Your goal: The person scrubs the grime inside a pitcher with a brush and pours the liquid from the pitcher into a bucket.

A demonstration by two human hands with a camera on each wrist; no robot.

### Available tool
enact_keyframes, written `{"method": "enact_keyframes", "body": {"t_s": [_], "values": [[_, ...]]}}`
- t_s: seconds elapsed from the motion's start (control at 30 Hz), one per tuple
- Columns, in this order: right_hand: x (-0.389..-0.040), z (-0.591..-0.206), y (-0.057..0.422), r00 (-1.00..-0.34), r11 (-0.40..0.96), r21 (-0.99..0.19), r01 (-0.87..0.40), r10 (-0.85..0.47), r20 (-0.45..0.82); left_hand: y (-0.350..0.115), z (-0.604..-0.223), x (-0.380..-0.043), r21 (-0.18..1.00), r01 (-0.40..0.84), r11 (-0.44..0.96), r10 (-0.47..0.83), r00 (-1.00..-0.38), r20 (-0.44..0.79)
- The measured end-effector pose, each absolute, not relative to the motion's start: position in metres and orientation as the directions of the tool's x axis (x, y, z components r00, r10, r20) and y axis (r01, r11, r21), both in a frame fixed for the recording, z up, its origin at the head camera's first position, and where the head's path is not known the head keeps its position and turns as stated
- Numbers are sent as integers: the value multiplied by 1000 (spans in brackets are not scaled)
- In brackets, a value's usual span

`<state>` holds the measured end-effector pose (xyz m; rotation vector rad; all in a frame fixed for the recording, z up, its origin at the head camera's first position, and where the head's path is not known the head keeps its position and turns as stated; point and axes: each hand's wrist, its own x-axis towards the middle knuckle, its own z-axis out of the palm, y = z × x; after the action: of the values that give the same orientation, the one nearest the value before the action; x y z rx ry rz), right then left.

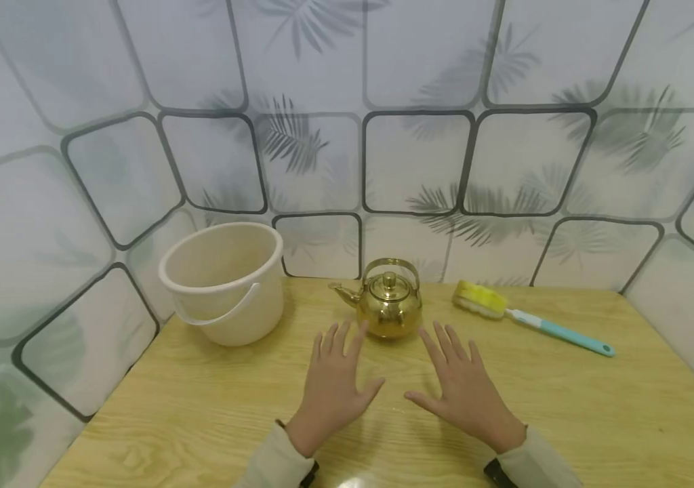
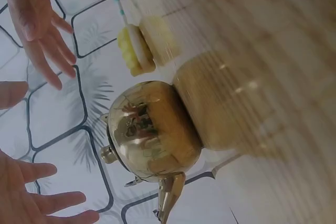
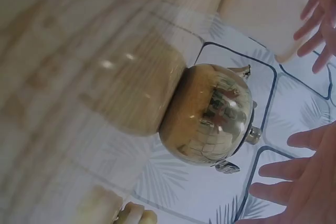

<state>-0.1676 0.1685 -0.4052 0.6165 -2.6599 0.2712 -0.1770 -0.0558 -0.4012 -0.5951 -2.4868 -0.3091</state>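
A shiny gold teapot [image 1: 390,308] stands upright on the wooden table, its spout to the left and its arched handle raised over the lid. Just in front of it, my left hand [image 1: 335,390] hovers with fingers spread and holds nothing. My right hand [image 1: 465,393] mirrors it on the other side, also spread and holding nothing. Both wrist views show the teapot [image 2: 152,129] apart from the fingers. To the right lies a brush [image 1: 557,330] with a yellow sponge-like head and a blue-and-white handle.
At the back left of the table [image 1: 213,420] stands a cream bucket [image 1: 243,315], its handle hanging down in front. Behind everything rises a wall [image 1: 417,163] with a tile-and-leaf pattern, which also closes in on both sides.
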Motion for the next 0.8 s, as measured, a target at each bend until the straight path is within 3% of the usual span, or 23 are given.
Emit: {"method": "enact_keyframes", "body": {"t_s": [0.2,0.43,0.67,0.8], "values": [[-180,-407,172,-860,879,-193,-437,-345,376,-62,-401,-182,176,503,846,322,-746,582],[-212,-396,185,-907,831,-384,-403,-306,290,-74,-391,-209,394,450,801,280,-864,419],[-261,-392,196,-939,766,-545,-341,-306,158,-70,-382,-249,456,379,806,301,-924,236],[-285,-397,196,-933,714,-611,-342,-335,131,-60,-386,-271,444,381,811,346,-924,162]]}}
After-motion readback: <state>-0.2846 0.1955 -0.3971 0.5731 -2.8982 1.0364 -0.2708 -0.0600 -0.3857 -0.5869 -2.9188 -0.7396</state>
